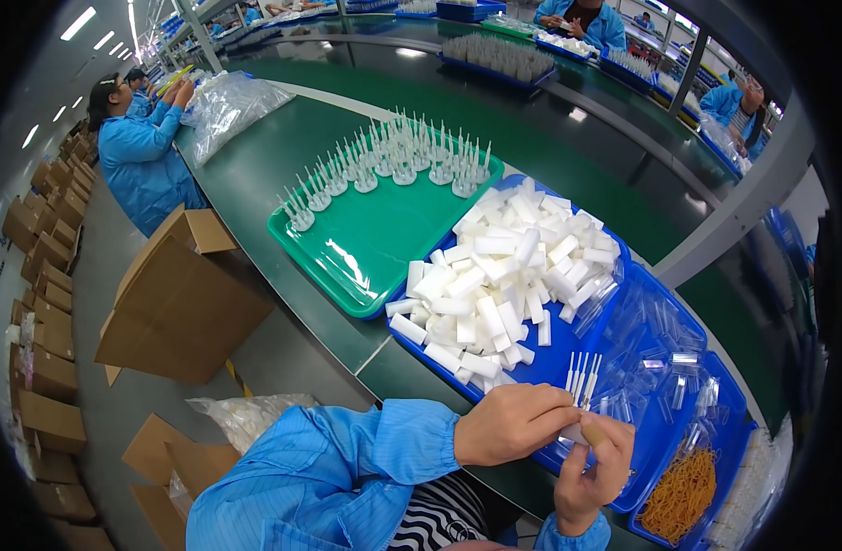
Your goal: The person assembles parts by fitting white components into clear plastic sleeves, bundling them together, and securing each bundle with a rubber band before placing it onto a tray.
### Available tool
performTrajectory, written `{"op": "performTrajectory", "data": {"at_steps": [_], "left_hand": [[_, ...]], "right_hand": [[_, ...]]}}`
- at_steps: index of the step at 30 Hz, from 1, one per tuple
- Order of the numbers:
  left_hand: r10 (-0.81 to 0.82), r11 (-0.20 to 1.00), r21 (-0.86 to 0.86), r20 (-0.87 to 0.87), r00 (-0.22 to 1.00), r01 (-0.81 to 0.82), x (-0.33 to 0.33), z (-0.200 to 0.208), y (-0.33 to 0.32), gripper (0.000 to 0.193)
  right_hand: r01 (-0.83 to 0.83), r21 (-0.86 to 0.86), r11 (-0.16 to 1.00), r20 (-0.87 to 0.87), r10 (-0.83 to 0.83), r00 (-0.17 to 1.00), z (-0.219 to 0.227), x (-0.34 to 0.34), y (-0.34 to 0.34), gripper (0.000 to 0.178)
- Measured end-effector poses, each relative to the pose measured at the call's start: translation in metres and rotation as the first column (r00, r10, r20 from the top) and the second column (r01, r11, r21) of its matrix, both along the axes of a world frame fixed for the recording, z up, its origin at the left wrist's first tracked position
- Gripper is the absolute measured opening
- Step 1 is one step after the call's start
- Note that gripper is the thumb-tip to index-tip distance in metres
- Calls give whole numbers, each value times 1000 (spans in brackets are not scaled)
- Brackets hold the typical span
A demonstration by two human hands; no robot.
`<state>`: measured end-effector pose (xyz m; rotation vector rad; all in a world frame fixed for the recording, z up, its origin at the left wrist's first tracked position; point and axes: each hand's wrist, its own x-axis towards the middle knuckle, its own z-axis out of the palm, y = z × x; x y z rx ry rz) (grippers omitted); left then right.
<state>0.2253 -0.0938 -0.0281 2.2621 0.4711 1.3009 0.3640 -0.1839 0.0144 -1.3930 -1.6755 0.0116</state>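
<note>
In the head view, the only one here, the left hand [511, 427] and the right hand [593, 466] meet at the lower right, fingers pinched together around a small rod bundle [582, 376], its thin white rods pointing up and away just beyond the fingertips; a pale block shows between the fingers, but how it joins the rods is hidden by the grip. This piece looks part-way through, since both hands are busy at its base. What appears done stands well beyond the hands and to their left: upright rod clusters [404, 170] gathered along the far side of the green tray [333, 266]. Much seems left, judging by the loose stock nearer by. Just ahead of the hands and to their left, a big heap of white blocks [508, 266] fills most of a blue tray [551, 347]; ahead and to the right, clear plastic pieces [664, 367] lie scattered; right of the right hand, orange bands [680, 496] sit in a tangled pile, possibly for binding, though none can be made out on the held piece. The share finished cannot be told exactly, as the clusters overlap; my guess is that many rounds remain.
</note>
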Motion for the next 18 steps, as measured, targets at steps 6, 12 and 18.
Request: {"op": "performTrajectory", "data": {"at_steps": [6,12,18], "left_hand": [[3,1000,16,14,1000,-3,-1,-1,0,30],[-6,999,41,-3,1000,6,0,-2,-1,31],[-18,998,56,-10,1000,18,-2,-5,-1,33]], "right_hand": [[82,-45,996,-115,-87,990,-6,10,-5,25],[219,30,975,-228,-207,951,-17,13,-7,26],[165,55,985,-115,-158,981,-10,15,-5,30]]}}
